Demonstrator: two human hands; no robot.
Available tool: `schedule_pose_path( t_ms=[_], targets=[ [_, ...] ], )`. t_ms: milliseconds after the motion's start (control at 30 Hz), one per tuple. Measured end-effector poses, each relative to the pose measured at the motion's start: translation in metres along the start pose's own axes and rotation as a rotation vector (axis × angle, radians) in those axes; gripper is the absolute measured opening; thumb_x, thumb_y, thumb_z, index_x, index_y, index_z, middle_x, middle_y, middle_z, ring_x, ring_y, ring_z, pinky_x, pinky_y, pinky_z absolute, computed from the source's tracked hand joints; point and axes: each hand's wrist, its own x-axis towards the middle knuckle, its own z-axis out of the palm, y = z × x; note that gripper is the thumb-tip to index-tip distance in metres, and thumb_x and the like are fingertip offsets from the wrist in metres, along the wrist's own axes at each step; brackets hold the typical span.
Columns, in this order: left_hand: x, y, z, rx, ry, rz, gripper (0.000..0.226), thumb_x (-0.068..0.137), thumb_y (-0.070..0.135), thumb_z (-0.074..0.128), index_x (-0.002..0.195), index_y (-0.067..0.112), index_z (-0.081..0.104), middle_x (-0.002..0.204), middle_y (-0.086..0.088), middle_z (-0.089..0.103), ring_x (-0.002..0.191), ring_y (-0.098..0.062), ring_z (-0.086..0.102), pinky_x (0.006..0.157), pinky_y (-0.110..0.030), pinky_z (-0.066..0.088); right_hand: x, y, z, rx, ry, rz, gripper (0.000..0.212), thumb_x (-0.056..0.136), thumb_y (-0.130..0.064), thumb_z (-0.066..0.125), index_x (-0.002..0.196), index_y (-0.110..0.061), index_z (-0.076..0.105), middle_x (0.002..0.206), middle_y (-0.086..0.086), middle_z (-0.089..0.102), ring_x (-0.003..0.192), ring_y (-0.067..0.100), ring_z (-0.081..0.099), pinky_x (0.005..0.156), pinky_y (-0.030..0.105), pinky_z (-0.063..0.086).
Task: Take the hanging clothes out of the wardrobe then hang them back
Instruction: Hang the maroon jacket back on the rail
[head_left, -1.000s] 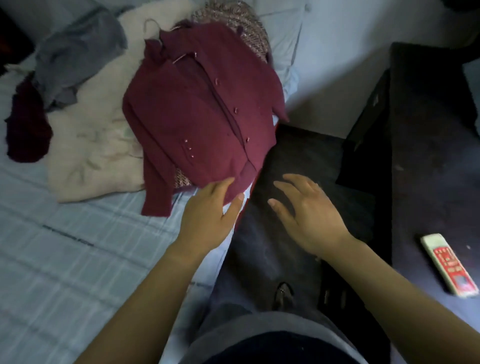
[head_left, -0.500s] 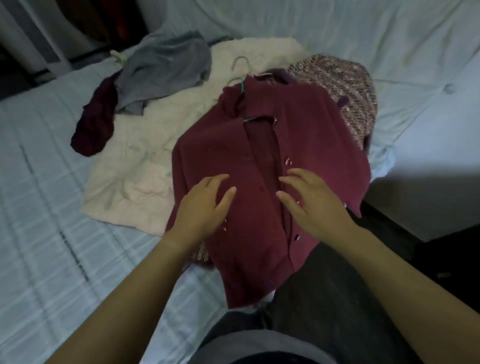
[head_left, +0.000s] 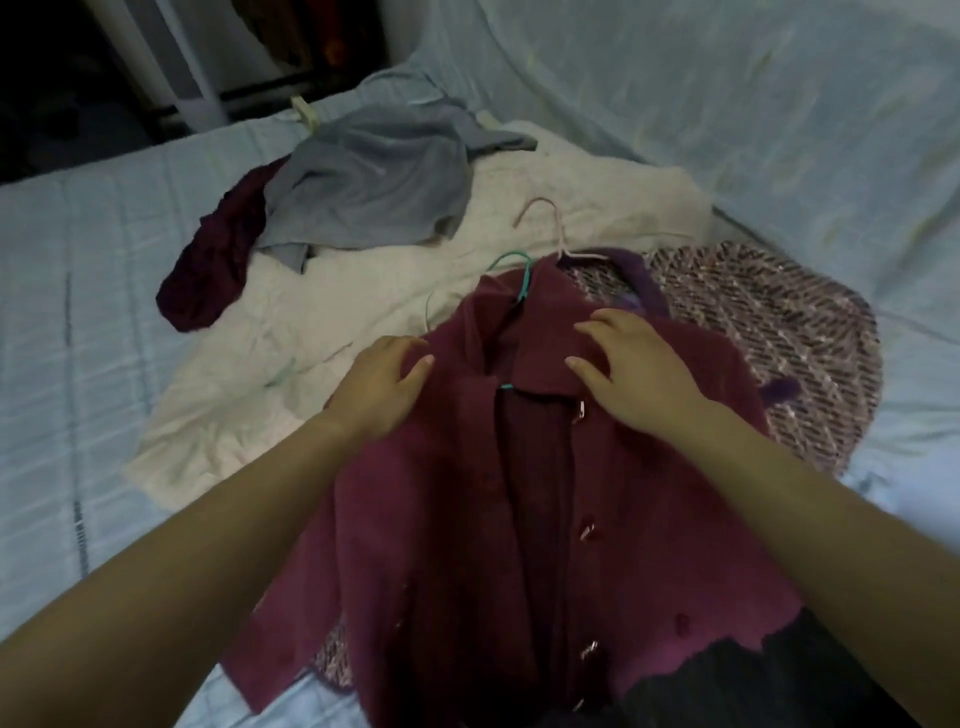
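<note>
Maroon shirt is laid front-up at the near edge of the bed, hung on a green hanger. It is spread over a tweed jacket on a pink hanger. Left hand is rested on one shoulder of the shirt, right hand on the collar. Both are laid flat, fingers loosely spread, no cloth pinched. Cream garment, grey garment and dark purple garment are heaped behind.
</note>
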Motion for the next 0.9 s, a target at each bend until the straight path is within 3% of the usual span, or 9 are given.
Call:
schedule_pose_path(
  t_ms=[200, 333, 467, 633, 767, 900],
  targets=[
    [0.061, -0.008, 0.031, 0.083, 0.024, -0.136, 0.054, 0.088, 0.045, 0.035, 0.125, 0.013, 0.057, 0.127, -0.011, 0.058, 0.117, -0.031, 0.052, 0.101, -0.039, 0.038, 0.079, 0.044, 0.021, 0.018, -0.185, 0.015, 0.054, 0.091, -0.041, 0.052, 0.137, -0.013, 0.041, 0.136, 0.011, 0.043, 0.122, 0.031, 0.046, 0.097, 0.043, 0.042],
    [0.073, -0.008, 0.046, 0.123, -0.117, -0.242, 0.037, 0.098, 0.039, 0.036, 0.121, 0.019, 0.057, 0.114, -0.014, 0.061, 0.106, -0.033, 0.055, 0.091, -0.04, 0.042, 0.099, 0.053, 0.03, 0.074, -0.239, -0.019, 0.054, 0.092, -0.045, 0.049, 0.139, -0.022, 0.038, 0.133, 0.008, 0.045, 0.118, 0.028, 0.05, 0.093, 0.04, 0.045],
    [0.057, -0.008, 0.044, 0.12, -0.025, -0.263, 0.031, 0.096, 0.038, 0.042, 0.103, 0.015, 0.061, 0.095, -0.012, 0.062, 0.089, -0.03, 0.058, 0.078, -0.039, 0.044, 0.1, 0.055, 0.034, 0.115, -0.264, -0.027, 0.053, 0.092, -0.048, 0.048, 0.14, -0.029, 0.036, 0.13, 0.007, 0.045, 0.116, 0.027, 0.05, 0.088, 0.038, 0.045],
    [0.032, 0.0, 0.041, 0.109, 0.108, -0.275, 0.057, 0.083, 0.066, 0.031, 0.089, 0.018, 0.061, 0.081, -0.001, 0.063, 0.075, -0.021, 0.058, 0.065, -0.035, 0.043, 0.089, 0.057, 0.032, 0.18, -0.28, -0.038, 0.057, 0.09, -0.049, 0.051, 0.141, -0.03, 0.035, 0.132, 0.007, 0.05, 0.119, 0.027, 0.049, 0.091, 0.038, 0.044],
    [0.009, 0.01, 0.03, 0.08, 0.259, -0.277, 0.054, 0.079, 0.063, 0.033, 0.087, 0.019, 0.063, 0.081, 0.002, 0.063, 0.075, -0.018, 0.057, 0.065, -0.031, 0.039, 0.081, 0.048, 0.025, 0.264, -0.245, -0.124, 0.055, 0.086, -0.045, 0.059, 0.135, -0.028, 0.045, 0.131, 0.004, 0.056, 0.119, 0.024, 0.052, 0.094, 0.04, 0.045],
    [-0.037, 0.02, 0.009, 0.041, 0.448, -0.293, 0.032, 0.087, 0.047, 0.056, 0.087, 0.017, 0.065, 0.083, 0.002, 0.065, 0.075, -0.012, 0.053, 0.065, -0.024, 0.032, 0.064, 0.022, 0.006, 0.328, -0.143, -0.238, 0.044, 0.085, -0.039, 0.063, 0.127, -0.028, 0.055, 0.126, -0.002, 0.061, 0.114, 0.021, 0.057, 0.091, 0.032, 0.045]
  ],
)
